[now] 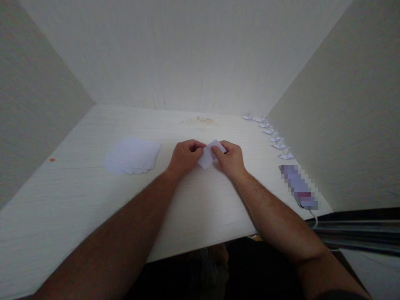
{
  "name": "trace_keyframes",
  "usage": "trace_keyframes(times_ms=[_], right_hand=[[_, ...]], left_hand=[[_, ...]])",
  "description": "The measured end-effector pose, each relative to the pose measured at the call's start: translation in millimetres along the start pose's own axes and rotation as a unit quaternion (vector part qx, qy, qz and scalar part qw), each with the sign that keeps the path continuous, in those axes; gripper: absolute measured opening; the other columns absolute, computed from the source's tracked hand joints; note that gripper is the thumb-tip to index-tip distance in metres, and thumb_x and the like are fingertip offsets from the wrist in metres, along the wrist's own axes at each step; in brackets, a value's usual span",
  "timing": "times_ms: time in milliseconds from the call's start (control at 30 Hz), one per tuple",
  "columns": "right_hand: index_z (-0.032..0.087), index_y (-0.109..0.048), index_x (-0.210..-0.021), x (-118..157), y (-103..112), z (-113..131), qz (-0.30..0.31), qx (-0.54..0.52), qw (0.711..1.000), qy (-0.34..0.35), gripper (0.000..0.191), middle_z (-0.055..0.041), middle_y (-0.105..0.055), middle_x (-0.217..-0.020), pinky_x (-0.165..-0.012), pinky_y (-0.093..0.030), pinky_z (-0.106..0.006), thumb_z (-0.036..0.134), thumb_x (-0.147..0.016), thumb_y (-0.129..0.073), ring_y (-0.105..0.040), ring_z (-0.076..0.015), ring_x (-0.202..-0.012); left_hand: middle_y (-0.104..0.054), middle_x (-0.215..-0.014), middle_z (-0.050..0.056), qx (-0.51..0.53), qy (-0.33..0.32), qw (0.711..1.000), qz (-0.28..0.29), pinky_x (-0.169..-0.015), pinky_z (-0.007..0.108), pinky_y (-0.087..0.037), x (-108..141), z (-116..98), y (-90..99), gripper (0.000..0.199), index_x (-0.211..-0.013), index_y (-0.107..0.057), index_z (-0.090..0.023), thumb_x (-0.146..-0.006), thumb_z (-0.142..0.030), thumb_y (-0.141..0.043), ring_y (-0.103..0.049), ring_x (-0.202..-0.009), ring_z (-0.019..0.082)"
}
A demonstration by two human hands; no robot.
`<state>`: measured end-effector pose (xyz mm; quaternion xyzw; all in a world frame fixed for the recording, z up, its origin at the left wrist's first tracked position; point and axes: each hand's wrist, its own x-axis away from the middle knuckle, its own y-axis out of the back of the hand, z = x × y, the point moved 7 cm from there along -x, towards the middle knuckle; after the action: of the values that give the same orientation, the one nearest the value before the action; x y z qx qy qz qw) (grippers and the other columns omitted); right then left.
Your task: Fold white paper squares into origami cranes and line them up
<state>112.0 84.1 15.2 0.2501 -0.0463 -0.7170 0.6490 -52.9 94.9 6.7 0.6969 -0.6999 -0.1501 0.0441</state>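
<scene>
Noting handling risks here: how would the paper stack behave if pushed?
The paper stack would probably slide and fan out, its edges already being uneven. Sheets look thin, so likely light and floppy at the corners.

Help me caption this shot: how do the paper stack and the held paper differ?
The paper stack lies on the table; the held paper is between the left hand and right hand. The stack shows several uneven edges and looks larger; the held paper is smaller, with a corner pointing down. Both look plain white.
</scene>
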Motion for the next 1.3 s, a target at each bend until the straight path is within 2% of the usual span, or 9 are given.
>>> trace_keyframes(times_ms=[100, 300, 667, 933, 1133, 1300], right_hand=[[0.017, -0.074, -0.078, 1.5, -1.4, 1.0, 0.014, -0.016, 1.0, -0.008, 0.024, 0.002, -0.063, -0.061, -0.052, -0.036, -0.024, 0.038, -0.082, -0.064, -0.052, -0.0116, -0.055], [0.018, -0.075, -0.078, 2.5, -1.0, 1.0, 0.014, -0.029, 0.999, -0.002, 0.022, 0.0012, -0.065, -0.063, -0.056, -0.04, -0.025, 0.037, -0.082, -0.065, -0.054, -0.0124, -0.058], [0.018, -0.074, -0.074, -0.8, -2.3, -7.1, 0.012, -0.08, 0.996, -0.047, 0.022, 0.0008, -0.063, -0.06, -0.055, -0.041, -0.025, 0.039, -0.077, -0.067, -0.053, -0.0123, -0.055], [0.018, -0.073, -0.073, -2.9, -0.5, -6.1, 0.027, -0.071, 0.996, -0.047, 0.022, 0.0006, -0.064, -0.059, -0.053, -0.042, -0.025, 0.039, -0.076, -0.068, -0.054, -0.0118, -0.054], [0.018, -0.075, -0.077, -2.7, -2.4, -4.5, 0.063, -0.048, 0.996, -0.027, 0.024, 0.0006, -0.065, -0.059, -0.052, -0.043, -0.024, 0.04, -0.081, -0.066, -0.057, -0.0117, -0.053], [0.02, -0.08, -0.094, -0.2, -6.9, -1.5, 0.085, -0.085, 0.993, -0.006, 0.027, -0.0009, -0.071, -0.069, -0.053, -0.047, -0.024, 0.04, -0.081, -0.069, -0.058, -0.011, -0.057]], left_hand=[[-0.073, -0.074, 0.003, -0.009, 0.003, 1.0, 0.017, -0.059, 0.025, -0.047, -0.6, 1.1, -1.0, 0.018, -0.083, -0.076, -0.015, -0.073, -0.027, -0.066, -0.061, -0.063, 0.014], [-0.071, -0.07, 0.003, -0.01, 0.013, 1.0, 0.021, -0.056, 0.024, -0.045, -0.2, 1.7, -0.9, 0.017, -0.077, -0.073, -0.014, -0.074, -0.03, -0.066, -0.057, -0.06, 0.013], [-0.069, -0.067, 0.001, 0.005, 0.03, 0.999, 0.024, -0.055, 0.024, -0.044, 0.7, 2.0, 1.4, 0.017, -0.078, -0.075, -0.015, -0.072, -0.029, -0.068, -0.055, -0.057, 0.012], [-0.066, -0.063, 0.0, -0.014, 0.027, 0.999, 0.016, -0.055, 0.024, -0.043, 0.9, 0.2, 2.7, 0.015, -0.072, -0.074, -0.015, -0.072, -0.029, -0.068, -0.053, -0.056, 0.012], [-0.063, -0.061, 0.0, -0.006, 0.036, 0.999, 0.01, -0.053, 0.024, -0.039, -0.4, 1.5, 4.3, 0.014, -0.066, -0.069, -0.015, -0.07, -0.029, -0.066, -0.052, -0.057, 0.012], [-0.058, -0.058, -0.001, 0.016, 0.043, 0.999, 0.01, -0.051, 0.024, -0.036, -3.1, 7.8, 5.1, 0.013, -0.062, -0.064, -0.016, -0.068, -0.028, -0.064, -0.049, -0.055, 0.012]])
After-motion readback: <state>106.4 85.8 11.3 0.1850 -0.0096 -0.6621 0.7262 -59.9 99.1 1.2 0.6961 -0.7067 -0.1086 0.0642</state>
